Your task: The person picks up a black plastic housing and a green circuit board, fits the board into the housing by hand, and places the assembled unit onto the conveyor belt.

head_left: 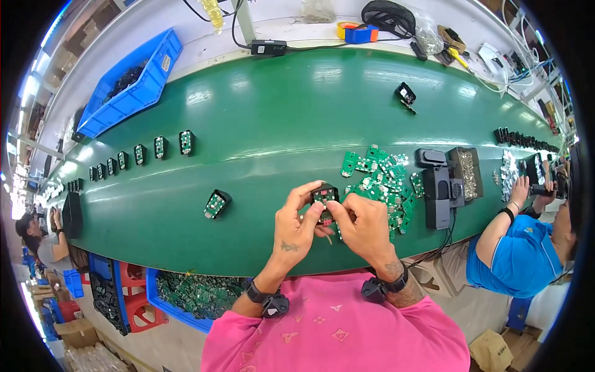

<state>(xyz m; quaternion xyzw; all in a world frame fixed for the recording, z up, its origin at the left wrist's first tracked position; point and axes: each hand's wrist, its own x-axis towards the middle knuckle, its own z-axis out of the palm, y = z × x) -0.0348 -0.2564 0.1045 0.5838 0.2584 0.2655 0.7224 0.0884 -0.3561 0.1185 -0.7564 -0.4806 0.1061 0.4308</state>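
Note:
Both my hands meet over the near half of the green table. My left hand (294, 222) grips a small black plastic housing (333, 190) from its left side. A circuit board with red parts sits in the housing, and the thumbs of both hands press on it. My right hand (364, 224) closes on the housing from the right; its fingers partly hide the lower end. Just right of my hands lies a loose heap of green circuit boards (378, 181). One housing with a board (217, 204) lies alone to the left.
Beyond the heap stand a dark grey device (438, 193) and a box of small metal parts (466, 173). A row of filled housings (160, 147) runs left, below a blue crate (166, 62). Another housing (406, 94) lies far right. Co-workers sit at both ends; a blue sleeve (520, 248) is right.

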